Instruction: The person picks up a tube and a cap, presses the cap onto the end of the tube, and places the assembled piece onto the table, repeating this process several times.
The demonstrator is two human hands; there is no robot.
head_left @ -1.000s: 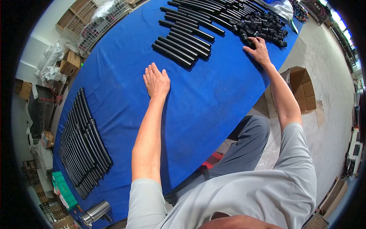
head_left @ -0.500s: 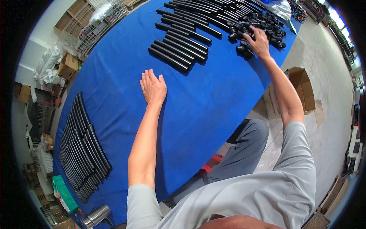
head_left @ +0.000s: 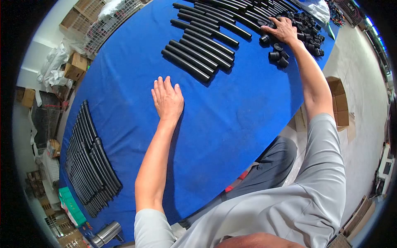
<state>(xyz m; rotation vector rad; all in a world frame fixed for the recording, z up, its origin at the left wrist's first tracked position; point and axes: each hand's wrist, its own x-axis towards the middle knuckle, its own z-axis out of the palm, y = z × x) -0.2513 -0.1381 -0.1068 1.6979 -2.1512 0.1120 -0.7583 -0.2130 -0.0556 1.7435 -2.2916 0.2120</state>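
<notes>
My left hand [head_left: 169, 99] lies flat on the blue cloth [head_left: 231, 120], palm down with the fingers stretched out. Just beyond it, rows of short black tubes [head_left: 192, 56] run up to the far end of the table. My right hand [head_left: 284, 31] is over the near left part of a heap of black plastic fittings [head_left: 311, 36], its thumb and fingers apart. The fittings under its palm are hidden. A few of them [head_left: 279, 57] sit a little apart on the near side of the heap.
Longer black tubes [head_left: 89, 163] lie in a bundle at the left, near a green box [head_left: 71, 206] and a metal cylinder [head_left: 106, 234]. White plastic wrap [head_left: 317, 9] is at the far right end. An open cardboard box [head_left: 340, 103] stands beyond the table's right edge.
My right hand has moved slightly farther away over the fittings, and its fingers now point more to the left. The left hand stays flat on the cloth. The view has shifted slightly.
</notes>
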